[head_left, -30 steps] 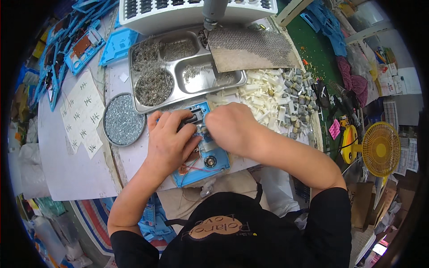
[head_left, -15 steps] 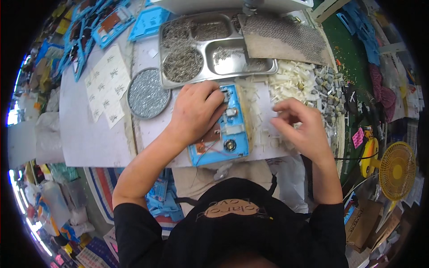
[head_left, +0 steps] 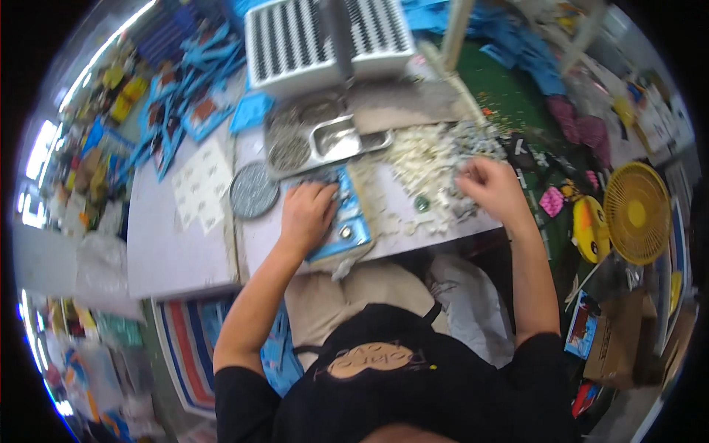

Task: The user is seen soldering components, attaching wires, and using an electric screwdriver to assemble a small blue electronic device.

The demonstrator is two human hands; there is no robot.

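My left hand (head_left: 308, 215) lies over the left side of a blue plastic casing (head_left: 355, 230), its fingers curled onto it and holding it on the table. Small parts sit inside the casing, a round metal-rimmed one among them; my hand hides the rest. Over at the right, my right hand (head_left: 489, 184) is above the edge of a pile of small grey parts (head_left: 475, 140), thumb and fingers drawn together. Whatever is between those fingertips is too blurred to make out. White plastic pieces (head_left: 419, 159) are heaped beside the grey ones.
A steel compartment tray (head_left: 337, 151) of screws stands beyond the casing, with a round dish (head_left: 253, 193) of small metal bits to its left. A patterned sheet (head_left: 199, 188) lies farther left. Behind is a white slotted box (head_left: 292, 44); a yellow fan (head_left: 636, 214) stands right.
The view has shifted, bringing the white slotted box into sight. My right hand has moved away from the casing, rightward to the grey parts. My left hand stays on the casing.
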